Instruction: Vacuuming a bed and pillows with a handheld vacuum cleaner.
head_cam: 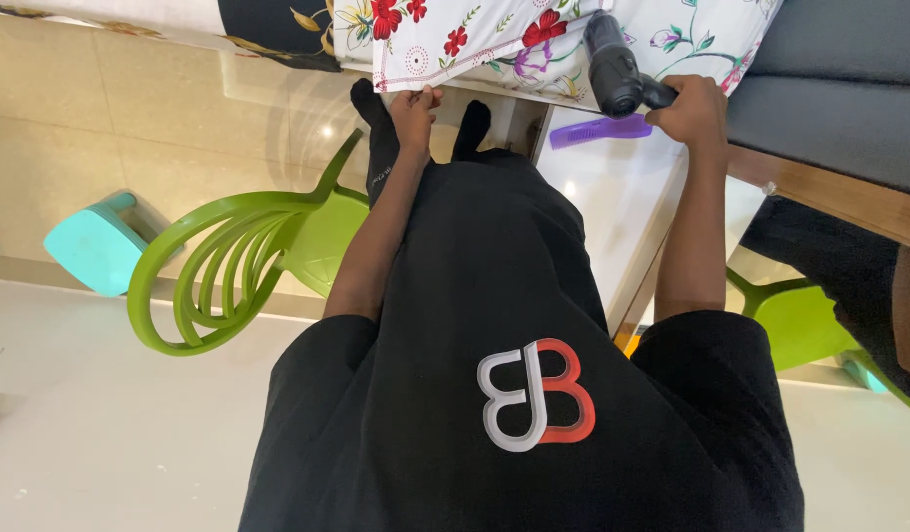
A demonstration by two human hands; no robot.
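Printed floral cloth (494,39), matt black plastic dryer (612,69), glossy green plastic chair (228,266) (polished tile floor (130,128)).

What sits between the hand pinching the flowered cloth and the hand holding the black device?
In the head view, between the left hand on the floral cloth and the right hand gripping the black device, lies a purple comb.

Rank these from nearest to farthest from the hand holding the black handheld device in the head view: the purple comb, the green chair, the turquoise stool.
From the right hand:
1. Purple comb, just beside the hand, under the black handheld device.
2. Green chair, off beyond the left arm.
3. Turquoise stool, farthest, past the chair at the frame's left edge.
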